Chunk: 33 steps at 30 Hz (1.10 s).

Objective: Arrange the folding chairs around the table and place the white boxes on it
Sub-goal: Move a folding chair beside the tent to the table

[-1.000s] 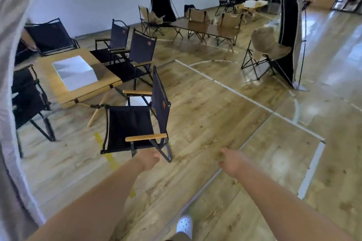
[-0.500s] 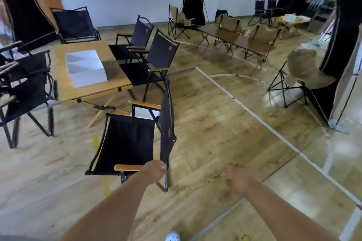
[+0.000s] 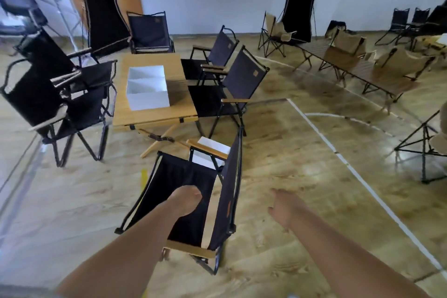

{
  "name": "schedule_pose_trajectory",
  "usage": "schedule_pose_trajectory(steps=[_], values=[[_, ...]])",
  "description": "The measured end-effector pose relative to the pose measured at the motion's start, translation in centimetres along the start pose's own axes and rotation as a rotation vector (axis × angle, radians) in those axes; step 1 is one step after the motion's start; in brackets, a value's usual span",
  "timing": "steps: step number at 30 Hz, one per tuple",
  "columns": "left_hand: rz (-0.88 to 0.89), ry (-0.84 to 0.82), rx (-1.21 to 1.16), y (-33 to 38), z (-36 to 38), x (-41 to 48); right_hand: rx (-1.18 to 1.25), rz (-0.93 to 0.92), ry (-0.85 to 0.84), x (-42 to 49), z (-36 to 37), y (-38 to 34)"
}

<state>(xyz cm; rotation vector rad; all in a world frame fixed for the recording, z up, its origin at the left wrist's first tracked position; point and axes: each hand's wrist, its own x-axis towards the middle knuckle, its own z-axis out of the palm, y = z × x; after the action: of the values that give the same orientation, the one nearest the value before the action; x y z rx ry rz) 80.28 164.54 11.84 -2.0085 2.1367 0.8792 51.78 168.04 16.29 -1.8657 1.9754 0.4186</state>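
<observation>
Fingers of the left hand (image 3: 185, 201) are bent downward and hidden behind the back of the hand, so I cannot tell if they hold anything. This hand hangs over the black seat of the near chair (image 3: 174, 176). Fingers of the right hand (image 3: 286, 208) are loosely spread and hold nothing, above the floor (image 3: 302, 152) just beside the backrest of the chair.

The near chair stands at the near end of the table (image 3: 154, 120), apart from it and turned sideways to it. One white box (image 3: 147, 91) is already on the table. A second white box (image 3: 214, 150) lies on the floor just behind the far armrest of the near chair, between chair and table. Other black chairs (image 3: 242, 80) stand along both long sides and at the far end.

In my judgement the chair needs to be turned and brought closer. The danger is the box on the floor: if the chair is pushed forward, its frame may hit or crush the box, or catch on the crossed legs of the table. Also, a folding chair lifted only by the seat cloth may fold together. The wooden armrests seem a safer place to hold.
</observation>
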Motion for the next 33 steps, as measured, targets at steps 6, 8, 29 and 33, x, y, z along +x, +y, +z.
schedule_pose_trajectory(steps=[6, 8, 29, 33], values=[[-0.165, -0.023, -0.108, -2.6, 1.9, 4.2, -0.075, -0.190, 0.015, 8.9, -3.1, -3.2], [-0.197, -0.031, -0.098, -2.3, 2.3, 5.7, -0.105, -0.285, 0.017, 12.5, -3.9, -3.7], [-0.784, -0.029, -0.587, 13.1, 10.1, 14.6, -0.795, -0.876, -0.192, 34.7, -7.2, -3.2], [-0.807, -0.090, -0.548, 14.4, 10.1, 15.2, -0.874, -0.928, -0.156, 35.9, -6.7, -2.9]])
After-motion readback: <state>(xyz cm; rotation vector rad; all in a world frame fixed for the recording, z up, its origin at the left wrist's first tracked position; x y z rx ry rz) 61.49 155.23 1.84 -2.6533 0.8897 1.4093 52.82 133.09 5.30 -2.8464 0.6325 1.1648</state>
